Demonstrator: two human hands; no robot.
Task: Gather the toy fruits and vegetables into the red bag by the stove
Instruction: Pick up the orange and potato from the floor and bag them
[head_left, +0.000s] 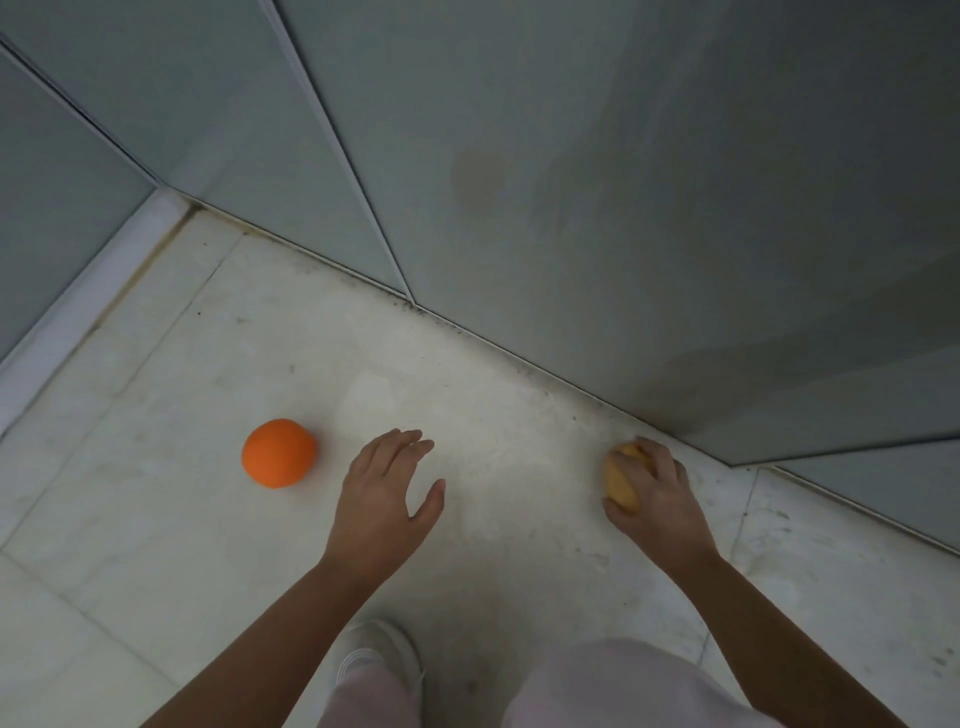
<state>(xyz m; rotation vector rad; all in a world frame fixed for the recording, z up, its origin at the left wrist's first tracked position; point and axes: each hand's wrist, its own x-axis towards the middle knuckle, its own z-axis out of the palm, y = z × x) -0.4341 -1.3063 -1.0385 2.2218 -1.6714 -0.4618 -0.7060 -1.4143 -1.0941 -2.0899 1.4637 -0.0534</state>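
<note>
Two toy fruits lie on the pale floor (156, 519) near the grey cabinet fronts (623, 208), and the coming move turns on which hand is nearer the free one. The orange (279, 453) sits alone at about nine o'clock from the left hand (387, 499), near it but not touching; being round, it has no long axis to line up with. That left hand hovers open, palm down, fingers spread and thumb out to the right, holding nothing. The right hand (657, 496) is well apart from the orange, over at three o'clock, and is wrapped over a yellowish fruit (621, 480) close to the cabinet base; it looks like a lemon, though the fingers cover too much to be sure, and whether it is lifted off the floor I cannot tell. So the left hand is the natural one for the orange, with a short sideways reach. No red bag or stove is in view
</note>
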